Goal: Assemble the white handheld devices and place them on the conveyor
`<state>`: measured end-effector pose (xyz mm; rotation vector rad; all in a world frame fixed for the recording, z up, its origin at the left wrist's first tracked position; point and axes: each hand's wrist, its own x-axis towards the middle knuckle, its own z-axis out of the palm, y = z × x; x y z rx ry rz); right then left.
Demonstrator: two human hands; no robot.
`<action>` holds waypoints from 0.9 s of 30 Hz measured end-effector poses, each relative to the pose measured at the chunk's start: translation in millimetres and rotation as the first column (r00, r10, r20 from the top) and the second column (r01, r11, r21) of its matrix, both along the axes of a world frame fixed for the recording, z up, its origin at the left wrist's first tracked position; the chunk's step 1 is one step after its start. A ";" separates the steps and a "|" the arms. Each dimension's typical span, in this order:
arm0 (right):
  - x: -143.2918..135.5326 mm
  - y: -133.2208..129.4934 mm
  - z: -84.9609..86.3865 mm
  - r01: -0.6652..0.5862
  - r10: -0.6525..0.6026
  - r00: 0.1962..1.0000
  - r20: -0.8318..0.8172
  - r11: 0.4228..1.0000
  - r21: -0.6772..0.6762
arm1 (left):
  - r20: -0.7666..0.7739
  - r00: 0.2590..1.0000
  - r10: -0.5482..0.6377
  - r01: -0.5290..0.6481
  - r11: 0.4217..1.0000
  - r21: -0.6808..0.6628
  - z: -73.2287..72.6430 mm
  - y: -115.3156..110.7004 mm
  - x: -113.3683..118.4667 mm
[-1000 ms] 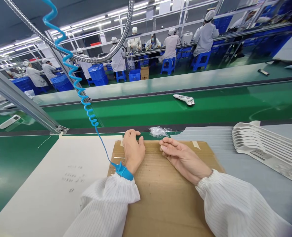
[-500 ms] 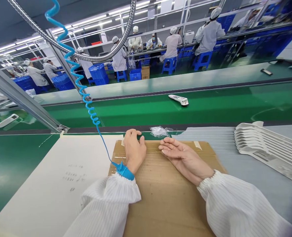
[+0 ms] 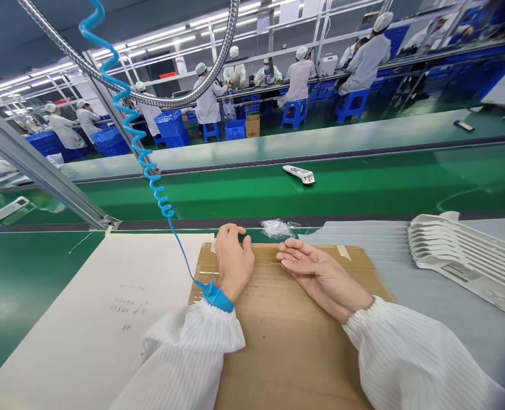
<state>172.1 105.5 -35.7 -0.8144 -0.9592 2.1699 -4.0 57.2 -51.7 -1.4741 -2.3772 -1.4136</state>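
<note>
My left hand (image 3: 234, 259), with a blue wrist strap (image 3: 215, 295) round its wrist, rests at the far left part of a brown cardboard sheet (image 3: 286, 341). Its fingers curve forward, the thumb stands apart, and nothing shows in it. On the right side of the cardboard lies my right hand (image 3: 321, 276), palm turned inward, fingers loosely bent and holding nothing. Crumpled clear plastic (image 3: 278, 228) sits just beyond the cardboard, between the hands. A white handheld device (image 3: 299, 175) lies on the green belt (image 3: 235, 193) farther off.
Stacked white plastic parts (image 3: 461, 256) lie at right on grey foam sheeting (image 3: 432, 307). A blue coiled cord (image 3: 139, 136) hangs to the strap. White paper (image 3: 85, 319) covers the left side. A metal post (image 3: 51, 171) stands at left. People in white work beyond.
The white device on the green belt has shifted left, and so has another white device at the far left. My hands hold nearly the same pose.
</note>
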 end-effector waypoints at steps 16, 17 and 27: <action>-0.1 -0.2 2.7 -0.003 0.003 1.000 -0.002 1.000 -0.013 | 0.016 1.000 -0.002 0.002 1.000 -0.001 0.3 0.5 -0.6; -0.1 -0.4 2.6 -0.002 0.002 1.000 -0.002 1.000 -0.013 | 0.014 1.000 0.002 -0.002 1.000 -0.003 0.4 0.4 -0.4; -0.8 0.8 0.6 -0.005 0.005 1.000 -0.015 1.000 -0.010 | 0.004 1.000 -0.003 0.003 1.000 -0.011 0.4 0.6 -0.6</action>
